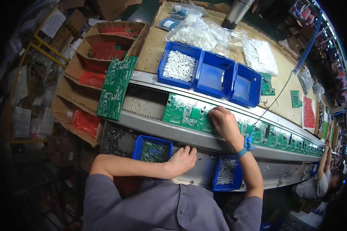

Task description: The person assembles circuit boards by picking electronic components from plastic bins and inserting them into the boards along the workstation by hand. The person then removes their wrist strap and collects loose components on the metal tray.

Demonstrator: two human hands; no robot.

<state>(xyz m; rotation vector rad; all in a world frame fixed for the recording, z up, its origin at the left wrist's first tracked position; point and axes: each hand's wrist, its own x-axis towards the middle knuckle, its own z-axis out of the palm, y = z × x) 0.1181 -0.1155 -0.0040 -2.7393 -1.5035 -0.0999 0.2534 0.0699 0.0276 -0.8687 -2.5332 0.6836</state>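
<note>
My right hand (pixel 224 122), a blue strap (pixel 247 145) round its wrist, is over a green circuit board (pixel 182 112) lying in the rail. Its fingers are pinched down at the board's surface, and whatever they hold is hidden. My left hand (pixel 182 161) is curled in front of the rail, beside a blue bin (pixel 136 148) of thin green-bodied leaded parts (pixel 154 152). Its fingertips are bent together; I cannot make out anything in them. Right of it stands another blue bin (pixel 240 181) holding wire-leaded parts (pixel 227 171).
A stack of boards (pixel 113 90) leans by cardboard trays (pixel 79 98) at left. Behind the metal rail (pixel 146 120) stand three blue bins, one with white connectors (pixel 179 66). Boards continue right along the rail, towards another person's hands (pixel 327 146). A coiled blue cord (pixel 308 48) hangs at right.
</note>
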